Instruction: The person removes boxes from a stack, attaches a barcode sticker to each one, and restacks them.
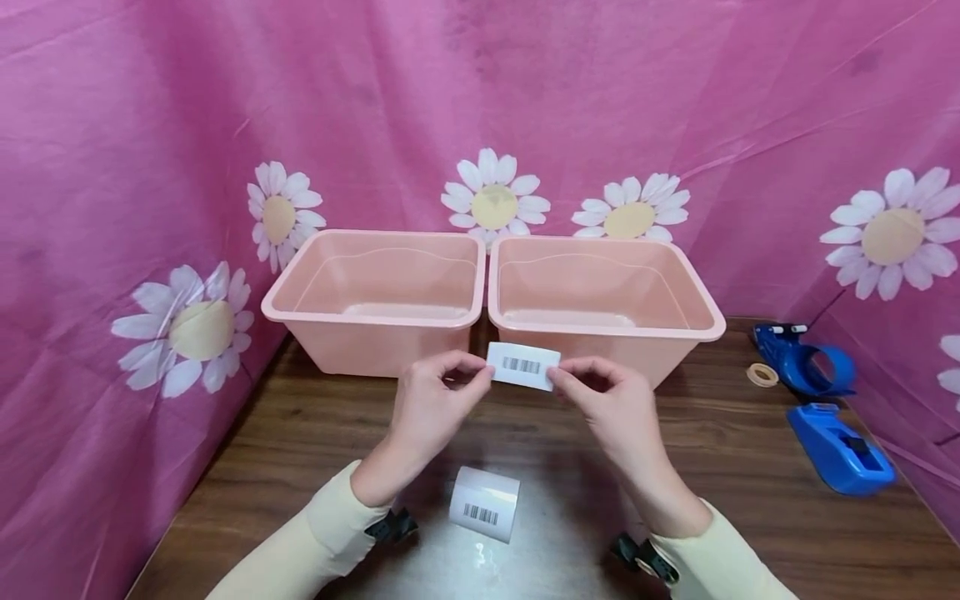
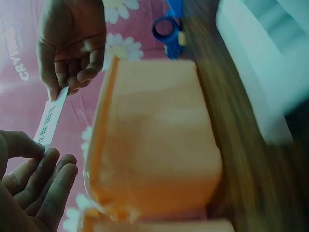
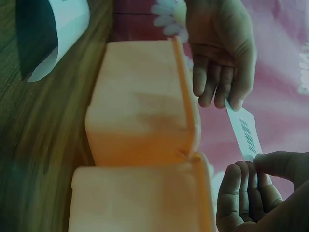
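Observation:
A small white barcode label [image 1: 523, 366] is stretched flat between both hands, in front of the right-hand pink bin [image 1: 600, 329]. My left hand [image 1: 432, 402] pinches its left end between thumb and fingertips. At the other end, my right hand [image 1: 617, 408] pinches it the same way. Both wrist views show the label [image 2: 52, 118] held up beside the bins, its printed barcode visible. On the table below lies a curled roll of labels [image 1: 485, 504], one barcode showing on its outer face.
A second pink bin [image 1: 375, 325] stands side by side with the first. At the right edge are a blue tape dispenser [image 1: 840, 450], a blue tape gun [image 1: 806, 362] and a small tan tape ring [image 1: 762, 375]. Behind hangs a pink flowered cloth [image 1: 585, 100].

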Demonstrator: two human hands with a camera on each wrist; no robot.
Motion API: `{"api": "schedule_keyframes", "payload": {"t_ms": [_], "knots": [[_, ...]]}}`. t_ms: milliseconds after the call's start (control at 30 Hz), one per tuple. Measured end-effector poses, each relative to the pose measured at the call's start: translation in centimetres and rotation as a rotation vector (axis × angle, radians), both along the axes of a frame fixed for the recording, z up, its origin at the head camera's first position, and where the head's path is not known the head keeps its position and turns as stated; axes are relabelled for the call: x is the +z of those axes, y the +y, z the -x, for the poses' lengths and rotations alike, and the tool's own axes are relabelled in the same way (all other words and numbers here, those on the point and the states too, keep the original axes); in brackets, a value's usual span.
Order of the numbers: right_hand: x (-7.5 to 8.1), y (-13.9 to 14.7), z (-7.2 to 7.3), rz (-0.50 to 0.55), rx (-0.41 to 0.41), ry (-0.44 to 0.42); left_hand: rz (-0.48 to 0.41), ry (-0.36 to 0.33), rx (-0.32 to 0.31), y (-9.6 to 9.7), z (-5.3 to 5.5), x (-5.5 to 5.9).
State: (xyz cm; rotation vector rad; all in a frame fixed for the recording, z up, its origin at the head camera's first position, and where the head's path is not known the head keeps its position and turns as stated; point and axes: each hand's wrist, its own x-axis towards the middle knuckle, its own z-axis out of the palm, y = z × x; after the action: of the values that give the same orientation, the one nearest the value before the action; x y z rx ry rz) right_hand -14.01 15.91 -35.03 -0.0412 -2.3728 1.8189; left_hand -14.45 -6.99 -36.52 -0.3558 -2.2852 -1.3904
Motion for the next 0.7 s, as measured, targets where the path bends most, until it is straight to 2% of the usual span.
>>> {"api": "schedule_keyframes", "payload": {"t_ms": [133,300,433,533,700], "knots": [[-0.5,-2.8,1.7,-0.117,0.043,0.025,0.077,0.049,0.072,-2.7,0.3,-1.1],[-1.4,-7.0,3.2,-0.222,0.121,0.082,0.189,0.094,0.195,-6.5,0.3,-2.8],[-1.9,-10.4,4.6,-0.311,0.174,0.169,0.227,0.128,0.282,-9.2,0.6,-3.9],[-2.3,-12.8,5.6,-0.350,0.193,0.238,0.244,0.145,0.344,-11.0,1.0,-4.3],[-3.2,-16.4,6.3,-0.345,0.215,0.277,0.259,0.148,0.420,-13.3,1.7,-5.1]]}}
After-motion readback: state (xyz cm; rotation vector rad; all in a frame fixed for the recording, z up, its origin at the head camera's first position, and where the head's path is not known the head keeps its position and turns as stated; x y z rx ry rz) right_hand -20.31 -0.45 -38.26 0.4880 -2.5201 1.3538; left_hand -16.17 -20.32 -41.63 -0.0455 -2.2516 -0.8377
